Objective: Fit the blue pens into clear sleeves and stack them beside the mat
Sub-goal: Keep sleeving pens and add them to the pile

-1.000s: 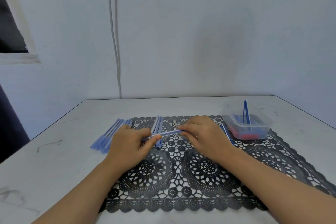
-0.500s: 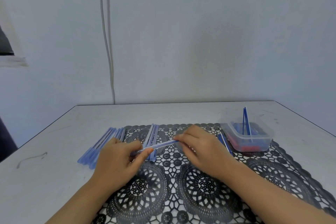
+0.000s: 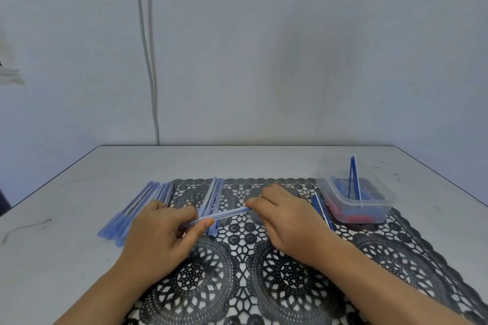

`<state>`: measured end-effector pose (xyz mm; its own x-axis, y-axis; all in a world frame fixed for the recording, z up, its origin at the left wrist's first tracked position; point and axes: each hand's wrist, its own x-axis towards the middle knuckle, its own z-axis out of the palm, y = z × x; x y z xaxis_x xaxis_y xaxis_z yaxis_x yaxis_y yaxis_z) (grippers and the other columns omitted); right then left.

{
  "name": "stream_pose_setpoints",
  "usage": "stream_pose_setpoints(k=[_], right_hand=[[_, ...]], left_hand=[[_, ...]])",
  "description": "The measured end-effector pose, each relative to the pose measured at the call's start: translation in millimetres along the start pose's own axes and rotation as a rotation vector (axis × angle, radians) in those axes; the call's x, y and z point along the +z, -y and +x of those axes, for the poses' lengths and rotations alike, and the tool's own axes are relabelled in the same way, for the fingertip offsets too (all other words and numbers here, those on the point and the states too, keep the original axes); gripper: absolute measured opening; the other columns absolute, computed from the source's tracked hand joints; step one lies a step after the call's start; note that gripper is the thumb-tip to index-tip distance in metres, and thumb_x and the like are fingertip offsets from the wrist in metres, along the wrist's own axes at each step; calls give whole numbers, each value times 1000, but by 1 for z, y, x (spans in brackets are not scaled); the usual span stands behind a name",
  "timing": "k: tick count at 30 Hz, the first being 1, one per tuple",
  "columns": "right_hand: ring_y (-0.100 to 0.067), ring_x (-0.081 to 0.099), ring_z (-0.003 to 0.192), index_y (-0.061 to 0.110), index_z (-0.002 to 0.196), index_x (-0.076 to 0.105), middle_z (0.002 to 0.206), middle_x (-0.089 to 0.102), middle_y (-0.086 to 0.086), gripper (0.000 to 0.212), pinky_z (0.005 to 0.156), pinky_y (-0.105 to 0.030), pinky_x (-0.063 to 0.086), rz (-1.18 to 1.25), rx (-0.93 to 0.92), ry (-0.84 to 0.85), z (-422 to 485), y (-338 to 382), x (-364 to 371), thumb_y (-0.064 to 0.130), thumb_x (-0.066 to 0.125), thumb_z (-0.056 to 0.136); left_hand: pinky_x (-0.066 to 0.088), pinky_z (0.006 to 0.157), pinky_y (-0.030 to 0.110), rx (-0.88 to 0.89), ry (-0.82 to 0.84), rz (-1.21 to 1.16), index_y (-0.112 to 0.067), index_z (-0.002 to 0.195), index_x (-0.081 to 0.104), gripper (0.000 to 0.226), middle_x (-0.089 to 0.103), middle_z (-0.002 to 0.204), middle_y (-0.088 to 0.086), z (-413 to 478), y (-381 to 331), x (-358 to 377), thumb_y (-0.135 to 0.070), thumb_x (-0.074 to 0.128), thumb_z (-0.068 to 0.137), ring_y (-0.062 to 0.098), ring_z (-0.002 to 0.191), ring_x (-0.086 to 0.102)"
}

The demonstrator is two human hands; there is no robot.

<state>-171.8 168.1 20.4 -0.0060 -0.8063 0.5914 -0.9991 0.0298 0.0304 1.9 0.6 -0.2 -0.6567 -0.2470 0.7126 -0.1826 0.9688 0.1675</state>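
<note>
A sleeved blue pen (image 3: 219,217) is pinched between both hands: left hand (image 3: 158,240) at its 8 o'clock end, right hand (image 3: 287,219) at its 2 o'clock end.

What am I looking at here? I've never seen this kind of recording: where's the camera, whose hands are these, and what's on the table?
There is no machine: a person works with bare hands. The one picture comes from a camera worn on their head, looking forward and down, so the arms enter from below. A grey table carries a black lace-pattern mat. The left hand and right hand each grip one end of a blue pen, held across the mat. Left of the mat, a row of blue pens lies on the bare table; a smaller bunch lies on the mat. At the right, a clear plastic tub sits on the mat, with thin blue sticks leaning up in it and a few more lying beside it.
</note>
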Motion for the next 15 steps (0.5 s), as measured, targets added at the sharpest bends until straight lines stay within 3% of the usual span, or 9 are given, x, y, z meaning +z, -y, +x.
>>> stream_pose_setpoints(k=[6,15], right_hand=[[-9,40,76,16,103,59,78,52,3,28,51,-15,33,-15,-38,-26,0,-4,-1,15,43,81],[-9,40,63,16,99,67,68,50,4,36,44,-19,32,33,-10,-61,1,-4,-1,12,40,75]], left_hand=[[28,56,13,2,8,-7,-26,54,47,55,39,40,-11,1,3,1,-66,32,88,6,46,44],[31,56,16,18,16,-44,-27,53,43,53,38,39,-11,1,0,1,-66,33,88,9,44,45]])
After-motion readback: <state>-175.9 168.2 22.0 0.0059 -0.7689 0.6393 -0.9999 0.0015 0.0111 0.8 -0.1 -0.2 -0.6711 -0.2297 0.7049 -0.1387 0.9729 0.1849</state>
